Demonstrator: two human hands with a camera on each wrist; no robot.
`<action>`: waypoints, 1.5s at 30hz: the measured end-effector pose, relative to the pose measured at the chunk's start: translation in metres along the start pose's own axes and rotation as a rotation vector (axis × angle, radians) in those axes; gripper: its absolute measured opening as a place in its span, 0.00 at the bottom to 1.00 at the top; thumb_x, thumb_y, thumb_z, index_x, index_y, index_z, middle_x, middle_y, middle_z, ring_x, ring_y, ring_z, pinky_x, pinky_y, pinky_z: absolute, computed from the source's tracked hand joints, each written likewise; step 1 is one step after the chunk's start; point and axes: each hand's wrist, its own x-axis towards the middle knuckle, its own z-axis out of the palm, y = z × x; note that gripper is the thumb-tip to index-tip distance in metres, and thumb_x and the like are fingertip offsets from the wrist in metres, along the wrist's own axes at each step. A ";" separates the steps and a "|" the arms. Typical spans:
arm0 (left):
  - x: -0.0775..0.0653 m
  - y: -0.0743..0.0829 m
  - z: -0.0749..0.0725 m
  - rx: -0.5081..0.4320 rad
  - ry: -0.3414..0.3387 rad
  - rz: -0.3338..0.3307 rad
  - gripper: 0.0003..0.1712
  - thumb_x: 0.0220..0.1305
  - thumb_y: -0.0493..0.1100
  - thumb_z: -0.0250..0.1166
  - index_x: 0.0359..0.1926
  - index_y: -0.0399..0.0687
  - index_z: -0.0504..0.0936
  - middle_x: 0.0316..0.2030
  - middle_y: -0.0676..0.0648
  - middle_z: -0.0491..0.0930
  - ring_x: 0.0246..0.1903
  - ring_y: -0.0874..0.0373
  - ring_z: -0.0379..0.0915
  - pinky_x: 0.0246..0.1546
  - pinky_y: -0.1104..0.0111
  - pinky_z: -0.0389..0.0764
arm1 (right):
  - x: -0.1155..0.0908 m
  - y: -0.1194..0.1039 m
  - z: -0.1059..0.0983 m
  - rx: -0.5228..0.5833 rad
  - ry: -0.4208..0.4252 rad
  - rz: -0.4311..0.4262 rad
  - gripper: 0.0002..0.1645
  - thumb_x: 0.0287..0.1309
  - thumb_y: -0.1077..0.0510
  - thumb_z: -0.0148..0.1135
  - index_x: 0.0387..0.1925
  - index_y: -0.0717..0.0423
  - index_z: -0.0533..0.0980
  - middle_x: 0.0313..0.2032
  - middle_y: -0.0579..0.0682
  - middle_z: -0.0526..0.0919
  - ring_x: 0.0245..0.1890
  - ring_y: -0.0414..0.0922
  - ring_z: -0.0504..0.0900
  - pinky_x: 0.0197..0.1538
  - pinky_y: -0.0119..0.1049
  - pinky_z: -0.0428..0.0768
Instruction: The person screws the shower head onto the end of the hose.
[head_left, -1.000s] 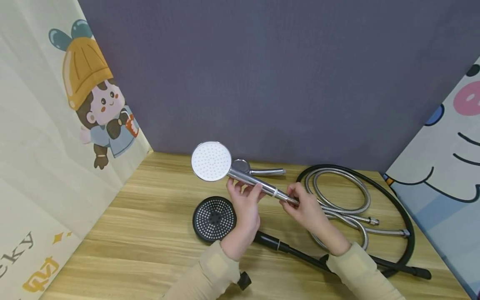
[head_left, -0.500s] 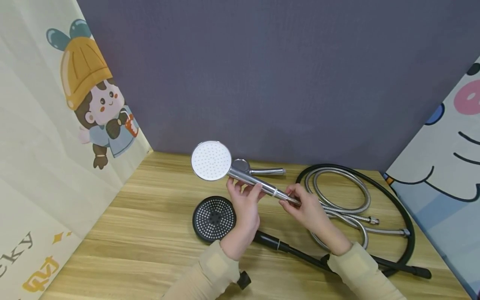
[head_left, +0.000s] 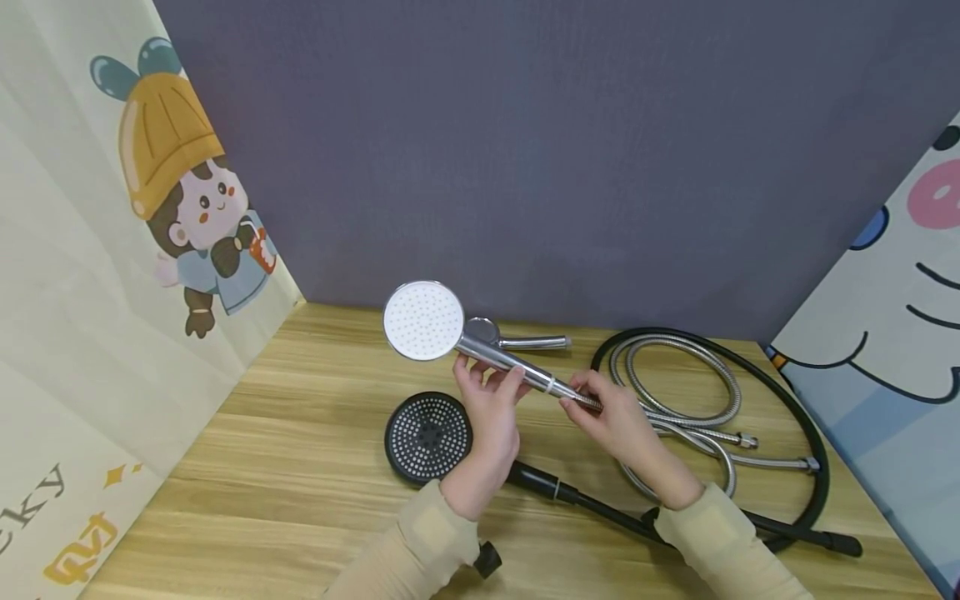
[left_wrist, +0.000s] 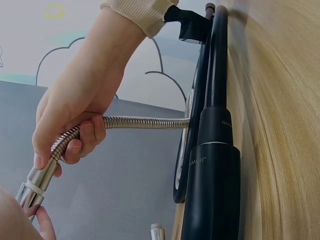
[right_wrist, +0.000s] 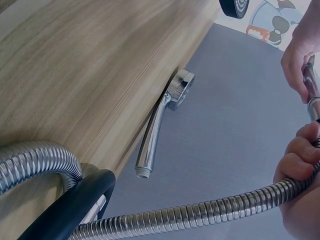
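Observation:
Above the table, my left hand [head_left: 491, 412] grips the handle of a chrome shower head [head_left: 423, 321] whose round white face points up toward me. My right hand [head_left: 611, 417] pinches the end of a metal shower hose [left_wrist: 145, 122] where it meets the handle's lower end. In the left wrist view the hose's smooth metal end lines up with the handle at a pale ring, and the right fingers curl round the ribbed part. How far the two are joined, I cannot tell.
A black shower head [head_left: 429, 439] with a black hose [head_left: 813, 433] lies in front. Behind is a smaller chrome shower head [head_left: 534, 342]. Coiled metal hose [head_left: 723, 375] lies at right on the wooden table [head_left: 300, 467], backed by a grey panel [head_left: 525, 167].
Both hands stay almost in place on the shower head and hose. The right fingers shift very slightly at the hose end.

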 end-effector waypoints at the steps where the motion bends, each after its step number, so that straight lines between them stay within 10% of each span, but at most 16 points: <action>1: 0.000 0.000 0.000 0.001 0.000 0.000 0.44 0.50 0.23 0.63 0.64 0.51 0.54 0.45 0.45 0.65 0.39 0.55 0.72 0.37 0.63 0.86 | 0.000 0.000 0.000 -0.003 0.000 -0.004 0.14 0.47 0.65 0.69 0.36 0.56 0.75 0.23 0.41 0.79 0.20 0.30 0.73 0.21 0.19 0.73; 18: -0.001 0.000 0.000 0.007 -0.001 0.000 0.44 0.50 0.23 0.63 0.64 0.51 0.54 0.45 0.45 0.66 0.37 0.57 0.72 0.37 0.62 0.86 | 0.002 0.000 -0.001 0.039 -0.026 -0.027 0.05 0.61 0.59 0.59 0.31 0.56 0.78 0.17 0.37 0.70 0.15 0.28 0.62 0.15 0.18 0.62; 28: -0.001 0.000 0.001 0.002 0.008 -0.009 0.44 0.50 0.23 0.63 0.64 0.51 0.54 0.45 0.44 0.66 0.37 0.56 0.72 0.37 0.61 0.86 | 0.002 -0.002 -0.002 0.035 -0.050 0.053 0.18 0.52 0.62 0.66 0.45 0.56 0.72 0.19 0.40 0.72 0.14 0.28 0.64 0.14 0.20 0.65; 45: -0.001 0.000 0.001 -0.004 0.011 -0.003 0.44 0.50 0.23 0.62 0.64 0.52 0.54 0.45 0.44 0.66 0.37 0.56 0.72 0.38 0.61 0.86 | 0.001 -0.002 -0.001 -0.014 0.013 0.006 0.22 0.40 0.65 0.75 0.37 0.57 0.73 0.25 0.45 0.80 0.21 0.33 0.78 0.23 0.18 0.75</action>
